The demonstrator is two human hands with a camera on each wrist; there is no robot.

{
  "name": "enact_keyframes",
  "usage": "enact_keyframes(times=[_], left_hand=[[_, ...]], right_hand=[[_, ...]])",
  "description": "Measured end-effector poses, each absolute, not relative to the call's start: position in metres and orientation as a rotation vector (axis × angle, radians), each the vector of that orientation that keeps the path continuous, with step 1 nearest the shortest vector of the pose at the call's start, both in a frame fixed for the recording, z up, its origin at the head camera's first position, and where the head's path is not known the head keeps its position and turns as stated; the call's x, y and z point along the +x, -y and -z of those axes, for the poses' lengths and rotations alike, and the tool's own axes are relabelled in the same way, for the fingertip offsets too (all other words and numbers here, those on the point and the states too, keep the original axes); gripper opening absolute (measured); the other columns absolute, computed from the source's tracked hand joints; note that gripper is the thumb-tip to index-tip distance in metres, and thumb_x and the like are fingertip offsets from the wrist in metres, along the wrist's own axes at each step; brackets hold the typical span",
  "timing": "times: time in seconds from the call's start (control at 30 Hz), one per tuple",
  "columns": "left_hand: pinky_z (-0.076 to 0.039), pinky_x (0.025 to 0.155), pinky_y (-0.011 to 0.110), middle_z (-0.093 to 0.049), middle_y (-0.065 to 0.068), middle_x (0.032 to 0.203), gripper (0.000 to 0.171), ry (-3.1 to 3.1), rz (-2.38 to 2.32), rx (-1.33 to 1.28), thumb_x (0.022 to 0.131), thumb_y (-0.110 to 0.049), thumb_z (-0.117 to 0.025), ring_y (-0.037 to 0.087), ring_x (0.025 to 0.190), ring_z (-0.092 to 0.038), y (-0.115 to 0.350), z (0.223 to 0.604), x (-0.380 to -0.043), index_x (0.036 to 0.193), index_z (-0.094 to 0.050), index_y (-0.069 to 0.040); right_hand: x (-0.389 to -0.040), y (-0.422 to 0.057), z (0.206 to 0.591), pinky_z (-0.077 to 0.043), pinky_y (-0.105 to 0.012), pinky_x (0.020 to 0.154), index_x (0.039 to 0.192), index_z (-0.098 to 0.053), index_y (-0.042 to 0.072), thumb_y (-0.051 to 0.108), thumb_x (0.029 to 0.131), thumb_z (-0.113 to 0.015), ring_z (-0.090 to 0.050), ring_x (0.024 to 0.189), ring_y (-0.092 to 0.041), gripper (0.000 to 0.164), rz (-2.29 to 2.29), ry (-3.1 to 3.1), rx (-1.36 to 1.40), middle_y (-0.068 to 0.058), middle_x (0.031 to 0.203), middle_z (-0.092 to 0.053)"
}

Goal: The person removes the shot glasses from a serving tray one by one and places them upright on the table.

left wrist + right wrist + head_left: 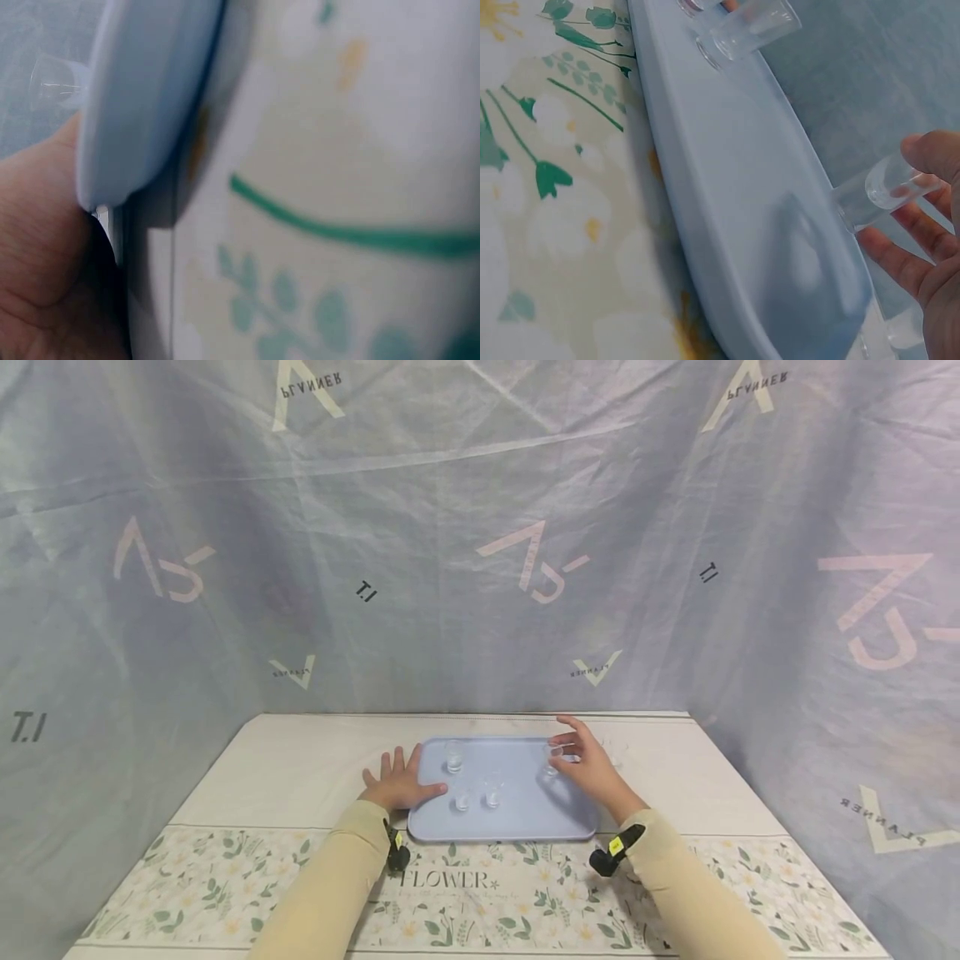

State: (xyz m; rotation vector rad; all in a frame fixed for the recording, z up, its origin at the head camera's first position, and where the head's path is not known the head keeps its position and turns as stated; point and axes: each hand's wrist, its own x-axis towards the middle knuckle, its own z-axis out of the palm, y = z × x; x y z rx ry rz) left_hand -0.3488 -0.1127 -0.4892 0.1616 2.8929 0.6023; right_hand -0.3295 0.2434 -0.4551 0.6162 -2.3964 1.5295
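Observation:
A light-blue rectangular tray lies on the table. My left hand rests at its left edge with fingers spread, the thumb reaching over the rim. In the left wrist view the tray's raised rim is close up beside that hand. Toward the tray's right end, my right hand holds a small clear shot glass between thumb and fingers, its base at the tray surface. Similar clear glasses stand on the tray: one at the back left and two nearer the front, a left one and a right one.
More clear glasses stand on the table right of the tray, partly hidden by my right hand. The white cloth has a floral band along the front. Grey printed fabric hangs behind and at both sides.

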Motion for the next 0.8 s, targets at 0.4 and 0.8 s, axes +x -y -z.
enact_keyframes(times=[0.4,0.8], left_hand=[[0.007,0.111,0.077,0.002,0.028,0.166,0.108,-2.89,-0.592,0.162,0.089,-0.071,-0.056,0.049,0.152,0.007,0.113,0.49,-0.349,0.164,-0.006,-0.012],[0.008,0.11,0.077,0.003,0.029,0.165,0.11,-2.888,-0.613,0.169,0.088,-0.072,-0.057,0.049,0.151,0.008,0.114,0.493,-0.352,0.164,-0.006,-0.011]], right_hand=[[-0.338,-0.267,0.467,-0.057,-0.041,0.086,0.152,-0.036,0.01,-0.006,0.088,-0.073,-0.066,0.108,-0.042,0.076,-1.469,2.438,0.545,-0.026,0.121,-0.065],[-0.333,-0.281,0.469,-0.057,-0.044,0.089,0.153,-0.032,0.006,-0.009,0.089,-0.071,-0.064,0.109,-0.047,0.076,-1.458,2.444,0.543,-0.032,0.121,-0.063]])
